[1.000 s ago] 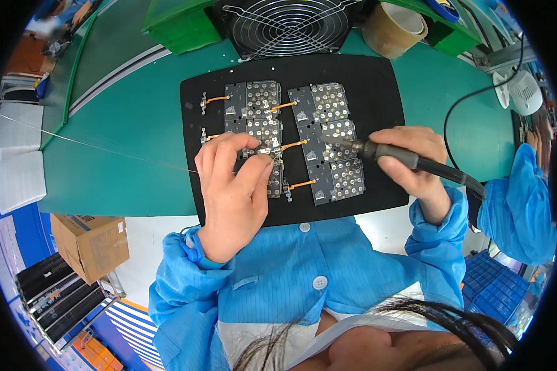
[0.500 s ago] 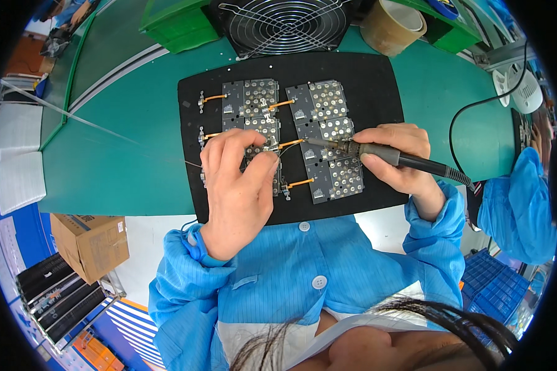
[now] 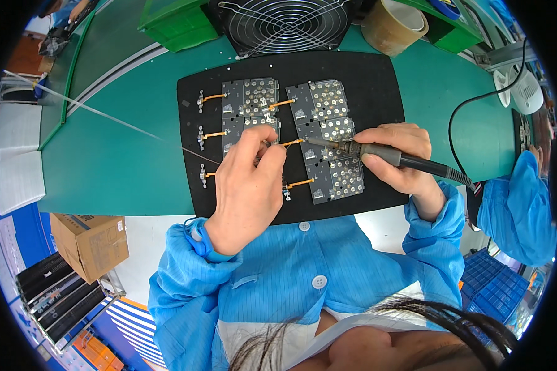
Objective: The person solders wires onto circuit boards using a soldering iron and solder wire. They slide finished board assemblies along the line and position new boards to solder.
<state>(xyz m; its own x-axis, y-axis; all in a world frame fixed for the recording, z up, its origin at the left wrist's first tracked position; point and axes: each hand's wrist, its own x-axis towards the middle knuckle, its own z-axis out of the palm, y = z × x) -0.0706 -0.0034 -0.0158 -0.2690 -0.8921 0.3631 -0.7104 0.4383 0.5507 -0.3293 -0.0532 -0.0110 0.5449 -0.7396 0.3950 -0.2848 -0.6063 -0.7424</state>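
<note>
- A green table carries everything here.
- A black mat lies on it, beneath both hands.
- A round-grilled fan stands just past the mat's far edge.
- Dark circuit boards lie on the mat in two columns.
- The left hand covers part of the left column, its fingers pinching a thin wire.
- The right hand has its fingers closed around a soldering iron.
- The soldering iron points left over the right column's middle board.
- The wire runs in from the left.
- An orange strip ends at the iron's tip.
</note>
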